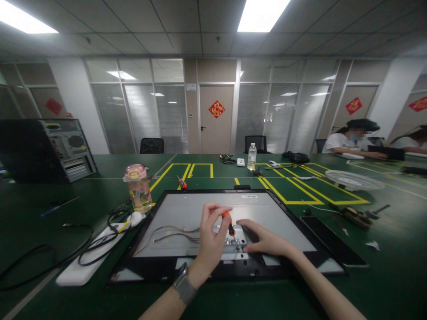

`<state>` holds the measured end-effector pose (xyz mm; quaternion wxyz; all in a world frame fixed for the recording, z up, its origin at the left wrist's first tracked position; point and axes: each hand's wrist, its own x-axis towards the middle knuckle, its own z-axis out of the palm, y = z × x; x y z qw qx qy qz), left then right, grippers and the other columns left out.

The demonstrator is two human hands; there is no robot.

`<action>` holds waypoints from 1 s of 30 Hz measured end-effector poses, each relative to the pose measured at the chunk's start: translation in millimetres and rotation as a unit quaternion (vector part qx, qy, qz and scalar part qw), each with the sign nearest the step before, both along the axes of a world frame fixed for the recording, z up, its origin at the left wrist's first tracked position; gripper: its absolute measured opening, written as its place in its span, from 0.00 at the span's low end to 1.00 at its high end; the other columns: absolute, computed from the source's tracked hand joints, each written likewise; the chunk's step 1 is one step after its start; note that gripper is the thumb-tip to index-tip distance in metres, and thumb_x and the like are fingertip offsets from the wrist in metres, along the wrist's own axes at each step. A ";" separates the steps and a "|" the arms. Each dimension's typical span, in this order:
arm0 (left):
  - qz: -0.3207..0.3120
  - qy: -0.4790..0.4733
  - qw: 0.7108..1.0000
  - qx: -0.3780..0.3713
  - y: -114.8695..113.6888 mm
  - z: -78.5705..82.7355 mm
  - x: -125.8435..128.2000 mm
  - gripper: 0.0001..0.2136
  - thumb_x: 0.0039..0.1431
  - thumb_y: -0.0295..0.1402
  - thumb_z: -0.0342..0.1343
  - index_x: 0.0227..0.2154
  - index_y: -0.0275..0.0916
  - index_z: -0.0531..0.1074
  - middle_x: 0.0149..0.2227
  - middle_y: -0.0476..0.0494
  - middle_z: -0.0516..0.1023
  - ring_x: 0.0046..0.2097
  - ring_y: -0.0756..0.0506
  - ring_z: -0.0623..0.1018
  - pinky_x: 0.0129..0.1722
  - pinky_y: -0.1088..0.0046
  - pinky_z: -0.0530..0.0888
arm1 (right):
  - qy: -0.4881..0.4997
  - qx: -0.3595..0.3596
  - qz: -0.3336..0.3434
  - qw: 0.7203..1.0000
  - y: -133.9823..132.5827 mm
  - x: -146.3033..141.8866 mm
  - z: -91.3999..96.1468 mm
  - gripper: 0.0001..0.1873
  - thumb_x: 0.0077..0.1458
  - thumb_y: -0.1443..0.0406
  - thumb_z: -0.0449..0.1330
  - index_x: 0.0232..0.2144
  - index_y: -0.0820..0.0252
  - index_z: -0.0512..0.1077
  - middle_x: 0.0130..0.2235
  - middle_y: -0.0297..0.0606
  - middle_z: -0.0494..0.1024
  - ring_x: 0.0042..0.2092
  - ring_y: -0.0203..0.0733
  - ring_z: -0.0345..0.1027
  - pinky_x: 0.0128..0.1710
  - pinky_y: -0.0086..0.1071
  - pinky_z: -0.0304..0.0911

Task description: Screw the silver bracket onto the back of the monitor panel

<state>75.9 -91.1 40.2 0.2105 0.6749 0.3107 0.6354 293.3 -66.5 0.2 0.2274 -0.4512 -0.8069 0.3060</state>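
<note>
My left hand [213, 235], wearing a watch [184, 284], is closed round the orange and black handle of a screwdriver [228, 221]. The screwdriver tilts, its tip down at a silvery metal bracket [238, 256] with holes. This bracket lies near the front edge of a flat monitor panel [280, 209], grey with a black frame, lying flat on the table. Beside the bracket rests my right hand [267, 238], thumb and fingers apart, the thumb at the bracket's edge. Thin wires [173, 235] run across the panel to the left. Part of the bracket is hidden behind my left hand.
Left of the panel are a power strip [90, 258] with black cables, a pink-lidded bottle [138, 191] and a computer case [50, 151]. A second screwdriver [182, 183] lies beyond. To the right are a black slab [333, 240] and a white round tray [353, 180]. People sit far right.
</note>
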 end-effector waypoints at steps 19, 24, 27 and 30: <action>-0.013 0.005 1.000 -0.012 -2.7 2.6 -1.1 0.12 0.65 0.32 0.46 0.43 0.41 0.74 0.40 0.43 0.72 0.43 0.46 0.73 0.44 0.69 0.69 | -0.012 -0.008 -0.010 1.000 -1.1 -0.3 1.1 0.42 0.43 0.58 0.68 0.59 0.61 0.59 0.63 0.47 0.59 0.63 0.53 0.52 0.64 0.44 0.46; 0.013 0.018 1.000 -0.003 -3.1 1.9 -0.5 0.10 0.62 0.33 0.51 0.42 0.42 0.76 0.36 0.45 0.70 0.39 0.47 0.72 0.41 0.70 0.70 | -0.006 -0.008 -0.011 1.000 -0.6 0.0 -0.2 0.43 0.43 0.57 0.69 0.59 0.60 0.59 0.63 0.47 0.58 0.63 0.53 0.51 0.64 0.44 0.46; -0.017 0.004 1.000 -0.013 -2.8 1.6 -1.2 0.14 0.66 0.32 0.44 0.47 0.40 0.72 0.38 0.43 0.72 0.42 0.46 0.73 0.44 0.68 0.69 | -0.007 -0.006 -0.011 1.000 0.4 0.6 -1.1 0.43 0.43 0.57 0.69 0.59 0.60 0.59 0.63 0.47 0.58 0.63 0.53 0.51 0.64 0.44 0.46; -0.025 0.006 1.000 -0.014 -1.8 0.8 -2.1 0.14 0.66 0.32 0.43 0.47 0.40 0.72 0.39 0.43 0.72 0.44 0.45 0.73 0.45 0.67 0.69 | -0.005 -0.005 -0.011 1.000 1.3 0.9 -1.9 0.43 0.43 0.57 0.69 0.59 0.61 0.59 0.63 0.48 0.58 0.63 0.53 0.51 0.64 0.44 0.46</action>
